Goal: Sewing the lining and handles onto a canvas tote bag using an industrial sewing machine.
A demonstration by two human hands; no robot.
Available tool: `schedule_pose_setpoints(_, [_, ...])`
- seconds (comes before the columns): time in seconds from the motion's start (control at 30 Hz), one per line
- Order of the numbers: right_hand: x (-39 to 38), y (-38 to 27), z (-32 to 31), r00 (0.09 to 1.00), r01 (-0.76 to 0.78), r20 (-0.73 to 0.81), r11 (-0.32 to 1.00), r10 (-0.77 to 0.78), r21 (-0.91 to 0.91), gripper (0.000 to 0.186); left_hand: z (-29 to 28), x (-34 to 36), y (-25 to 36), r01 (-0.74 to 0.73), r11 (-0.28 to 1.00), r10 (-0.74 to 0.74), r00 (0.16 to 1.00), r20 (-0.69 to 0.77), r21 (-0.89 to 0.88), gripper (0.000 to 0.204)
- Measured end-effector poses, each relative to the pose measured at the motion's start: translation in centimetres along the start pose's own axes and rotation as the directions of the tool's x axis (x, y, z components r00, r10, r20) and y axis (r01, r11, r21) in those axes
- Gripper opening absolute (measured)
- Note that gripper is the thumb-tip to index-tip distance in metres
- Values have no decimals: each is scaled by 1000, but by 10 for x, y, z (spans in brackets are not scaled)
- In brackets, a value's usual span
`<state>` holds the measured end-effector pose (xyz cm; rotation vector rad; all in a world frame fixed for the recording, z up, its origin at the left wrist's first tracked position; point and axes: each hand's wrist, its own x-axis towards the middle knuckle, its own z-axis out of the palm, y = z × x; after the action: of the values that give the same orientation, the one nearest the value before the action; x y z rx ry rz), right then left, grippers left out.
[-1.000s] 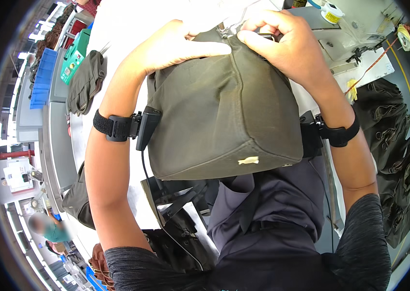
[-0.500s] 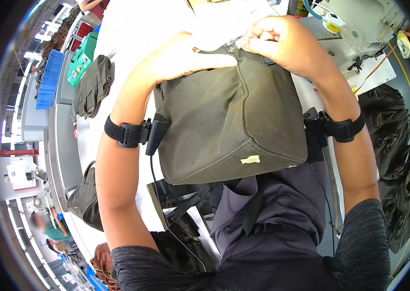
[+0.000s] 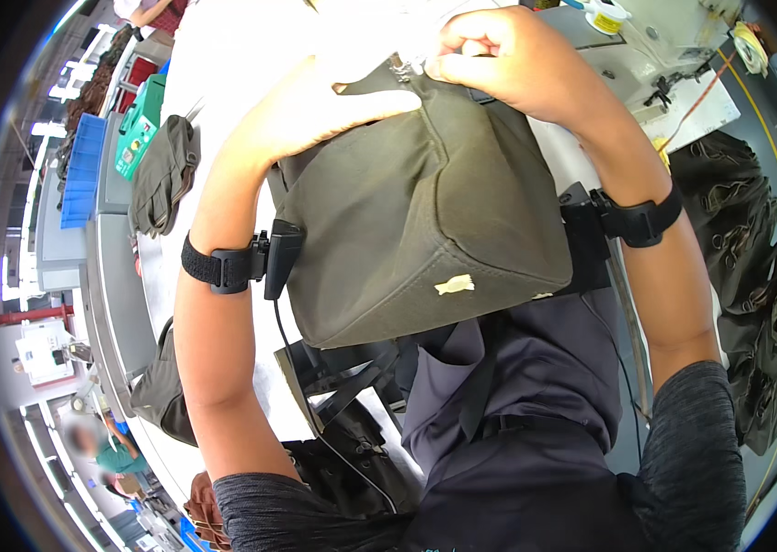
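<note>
Dark green bag (image 3: 361,212) sits right in front of us, between our two arms, with its near edge over our gray clothes (image 3: 545,368). Our left hand (image 3: 324,101) lies at the far left part of the bag, thumb out straight along the cloth and pointing right. Its other fingers are lost in bright light and behind the bag, so we cannot tell how tight it holds. Our right hand (image 3: 499,60) is bent up at the far edge, with thumb and first finger close together, just beside a small shiny metal piece (image 3: 400,64). We cannot tell if anything is pinched between them. The black box (image 3: 284,259) on our left wrist is near the bag's left side, and the black strap (image 3: 646,221) on our right wrist is to the right of the bag. White table (image 3: 223,55) shows past our left arm, with another green bag (image 3: 166,175) lying on it. Dark bags (image 3: 747,294) hang in a heap on the far right. Our bag looks plump, with folds near the top. One long seam runs down to a corner, and a small cream patch (image 3: 455,284) is on the bottom.
</note>
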<state>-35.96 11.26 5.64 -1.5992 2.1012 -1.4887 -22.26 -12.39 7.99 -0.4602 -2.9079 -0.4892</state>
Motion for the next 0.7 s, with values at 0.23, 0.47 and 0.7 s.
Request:
schedule_pose_setpoints(0.23, [9,4,-1,994,112,19,993,-111,-43,18,2,1,6,38,990,-30,998,-61,134,54])
schedule_pose_setpoints(0.47, [16,7,-11,977,191,86,979,-197,71,17,-6,8,16,221,970,-201,964,175,-100,25])
schedule_pose_setpoints(0.7, [15,9,-14,980,152,126,988,-154,28,17,-4,2,15,223,953,-202,972,120,-204,38])
